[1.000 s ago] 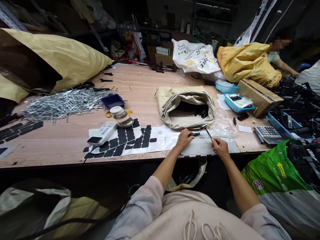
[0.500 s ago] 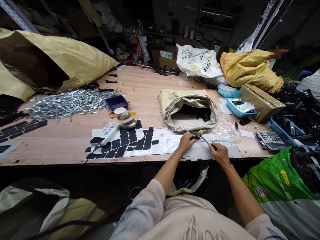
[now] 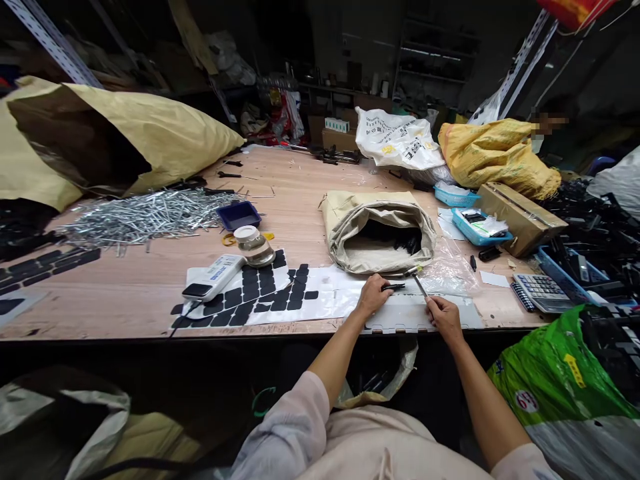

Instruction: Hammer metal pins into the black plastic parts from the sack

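Observation:
My left hand (image 3: 373,295) is closed on a small black part (image 3: 395,287) over the white sheet at the table's front. The part sticks out to the right of my fingertips; its exact kind is too small to tell. In my right hand (image 3: 444,316) is a small hammer (image 3: 421,287), gripped by its handle, its yellow-green head up and apart from the part. Just behind both hands lies an open beige sack (image 3: 345,257) with dark pieces inside. Beneath the hands is a flat pale board (image 3: 400,317) along the table edge.
Metal rods (image 3: 150,220) are heaped at the left, beside a dark blue tray (image 3: 239,217). A glass jar (image 3: 254,247) and a white device (image 3: 214,277) stand nearer. On the right are a calculator (image 3: 543,291), blue baskets (image 3: 477,235) and a green bag (image 3: 540,360).
The hammer head has lifted off the black part and moved right and away from my left hand. The black part now points more plainly rightward. The whole view has shifted slightly.

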Demonstrator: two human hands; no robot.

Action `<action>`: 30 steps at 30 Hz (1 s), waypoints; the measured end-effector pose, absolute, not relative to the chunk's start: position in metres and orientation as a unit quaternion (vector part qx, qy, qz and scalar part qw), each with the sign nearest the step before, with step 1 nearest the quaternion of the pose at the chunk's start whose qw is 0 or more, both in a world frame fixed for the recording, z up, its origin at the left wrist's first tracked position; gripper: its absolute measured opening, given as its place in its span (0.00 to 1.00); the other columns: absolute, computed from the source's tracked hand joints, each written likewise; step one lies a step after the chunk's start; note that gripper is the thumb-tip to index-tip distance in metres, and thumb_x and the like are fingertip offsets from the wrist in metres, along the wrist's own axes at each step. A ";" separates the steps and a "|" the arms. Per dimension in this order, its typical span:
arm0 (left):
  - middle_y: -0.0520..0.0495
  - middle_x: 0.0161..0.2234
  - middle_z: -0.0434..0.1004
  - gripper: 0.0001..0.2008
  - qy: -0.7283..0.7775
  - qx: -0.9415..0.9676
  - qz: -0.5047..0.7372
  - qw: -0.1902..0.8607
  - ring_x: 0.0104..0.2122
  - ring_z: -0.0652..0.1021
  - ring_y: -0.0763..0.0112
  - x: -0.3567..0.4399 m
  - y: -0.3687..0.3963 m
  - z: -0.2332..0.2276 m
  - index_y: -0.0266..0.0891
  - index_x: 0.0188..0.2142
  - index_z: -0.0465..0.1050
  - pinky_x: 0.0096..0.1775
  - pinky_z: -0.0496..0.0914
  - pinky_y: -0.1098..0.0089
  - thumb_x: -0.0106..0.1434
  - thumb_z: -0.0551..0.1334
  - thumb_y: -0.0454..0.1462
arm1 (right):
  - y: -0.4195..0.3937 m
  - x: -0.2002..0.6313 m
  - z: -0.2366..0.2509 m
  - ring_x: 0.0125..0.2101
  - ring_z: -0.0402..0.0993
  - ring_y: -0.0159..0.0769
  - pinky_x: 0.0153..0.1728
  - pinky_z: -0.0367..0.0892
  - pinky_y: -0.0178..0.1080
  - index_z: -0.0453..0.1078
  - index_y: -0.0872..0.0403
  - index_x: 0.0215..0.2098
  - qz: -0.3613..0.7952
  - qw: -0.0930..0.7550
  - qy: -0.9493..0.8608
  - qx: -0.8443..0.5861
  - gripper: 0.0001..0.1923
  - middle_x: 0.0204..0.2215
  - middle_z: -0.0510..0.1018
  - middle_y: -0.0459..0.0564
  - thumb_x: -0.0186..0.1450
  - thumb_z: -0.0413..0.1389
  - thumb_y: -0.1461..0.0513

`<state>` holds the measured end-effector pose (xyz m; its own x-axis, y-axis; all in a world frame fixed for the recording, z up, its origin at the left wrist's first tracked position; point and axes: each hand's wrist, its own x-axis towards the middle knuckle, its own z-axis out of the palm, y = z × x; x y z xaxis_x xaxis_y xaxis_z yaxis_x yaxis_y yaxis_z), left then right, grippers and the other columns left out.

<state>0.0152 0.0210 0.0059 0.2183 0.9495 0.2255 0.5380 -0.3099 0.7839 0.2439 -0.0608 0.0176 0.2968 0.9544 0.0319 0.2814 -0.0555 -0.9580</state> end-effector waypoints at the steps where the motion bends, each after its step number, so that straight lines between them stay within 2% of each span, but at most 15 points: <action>1: 0.47 0.36 0.74 0.06 0.504 0.728 0.369 0.283 0.40 0.74 0.65 0.014 0.019 0.009 0.39 0.39 0.80 0.44 0.70 0.65 0.61 0.67 0.34 | -0.060 0.246 0.017 0.15 0.67 0.31 0.13 0.62 0.33 0.78 0.55 0.33 0.369 0.511 -0.453 -0.631 0.23 0.21 0.76 0.47 0.58 0.63 0.43; 4: 0.45 0.38 0.75 0.07 0.469 0.742 0.414 0.240 0.41 0.74 0.63 0.009 -0.004 0.019 0.41 0.41 0.79 0.46 0.70 0.63 0.64 0.64 0.36 | -0.057 0.250 0.016 0.14 0.64 0.28 0.11 0.60 0.31 0.76 0.56 0.32 0.398 0.570 -0.395 -0.600 0.25 0.20 0.74 0.45 0.56 0.64 0.42; 7: 0.43 0.36 0.76 0.10 0.414 0.787 0.411 0.203 0.39 0.74 0.62 0.001 -0.050 0.021 0.41 0.42 0.79 0.44 0.70 0.61 0.67 0.62 0.42 | -0.057 0.250 0.016 0.15 0.64 0.27 0.11 0.60 0.30 0.76 0.56 0.32 0.410 0.572 -0.394 -0.592 0.25 0.20 0.73 0.44 0.56 0.64 0.42; 11: 0.42 0.34 0.78 0.14 0.384 0.846 0.287 0.232 0.34 0.77 0.62 -0.013 -0.117 0.002 0.43 0.45 0.80 0.40 0.70 0.62 0.68 0.59 0.46 | -0.057 0.249 0.018 0.15 0.64 0.27 0.11 0.60 0.30 0.76 0.57 0.33 0.427 0.549 -0.407 -0.592 0.25 0.20 0.73 0.44 0.56 0.65 0.43; 15: 0.45 0.37 0.82 0.15 0.463 0.822 0.135 0.303 0.36 0.80 0.62 -0.024 -0.149 -0.018 0.46 0.51 0.79 0.40 0.71 0.65 0.67 0.60 0.41 | -0.057 0.249 0.016 0.15 0.64 0.26 0.11 0.60 0.30 0.77 0.57 0.33 0.422 0.562 -0.400 -0.588 0.25 0.21 0.73 0.45 0.57 0.64 0.43; 17: 0.47 0.36 0.83 0.13 0.452 0.821 0.117 0.329 0.35 0.81 0.63 -0.022 -0.149 -0.013 0.47 0.48 0.80 0.38 0.71 0.67 0.65 0.62 0.40 | -0.058 0.249 0.016 0.15 0.64 0.26 0.11 0.60 0.29 0.76 0.57 0.33 0.422 0.561 -0.401 -0.589 0.25 0.21 0.73 0.44 0.57 0.64 0.43; 20: 0.48 0.32 0.83 0.10 0.420 0.808 0.242 0.335 0.30 0.79 0.68 -0.007 -0.122 0.015 0.44 0.42 0.83 0.35 0.70 0.71 0.66 0.63 0.41 | -0.059 0.247 0.017 0.15 0.64 0.27 0.11 0.59 0.29 0.76 0.57 0.33 0.426 0.555 -0.400 -0.592 0.26 0.20 0.73 0.44 0.56 0.65 0.42; 22: 0.49 0.29 0.82 0.11 0.434 0.762 0.354 0.325 0.26 0.77 0.72 0.008 -0.083 0.040 0.42 0.41 0.83 0.32 0.69 0.72 0.66 0.62 0.41 | -0.059 0.246 0.019 0.15 0.64 0.27 0.11 0.60 0.29 0.77 0.57 0.34 0.428 0.552 -0.399 -0.594 0.26 0.20 0.73 0.45 0.56 0.65 0.42; 24: 0.49 0.29 0.81 0.12 0.462 0.720 0.412 0.313 0.24 0.74 0.73 0.025 -0.032 0.063 0.40 0.39 0.83 0.29 0.67 0.73 0.68 0.60 0.40 | -0.059 0.245 0.020 0.14 0.64 0.27 0.11 0.60 0.29 0.77 0.57 0.34 0.426 0.551 -0.399 -0.596 0.26 0.20 0.73 0.45 0.56 0.65 0.42; 27: 0.48 0.30 0.79 0.09 0.558 0.677 0.403 0.260 0.30 0.77 0.69 0.048 0.054 0.078 0.38 0.40 0.82 0.35 0.70 0.71 0.64 0.63 0.38 | -0.058 0.244 0.019 0.14 0.64 0.26 0.10 0.59 0.29 0.76 0.57 0.32 0.423 0.554 -0.395 -0.599 0.26 0.19 0.72 0.44 0.56 0.64 0.41; 30: 0.42 0.40 0.80 0.11 0.648 0.645 0.330 0.234 0.41 0.78 0.63 0.066 0.121 0.072 0.37 0.43 0.81 0.43 0.70 0.69 0.62 0.65 0.37 | -0.056 0.243 0.017 0.13 0.63 0.26 0.10 0.58 0.29 0.76 0.57 0.32 0.420 0.558 -0.388 -0.602 0.26 0.19 0.72 0.44 0.56 0.65 0.41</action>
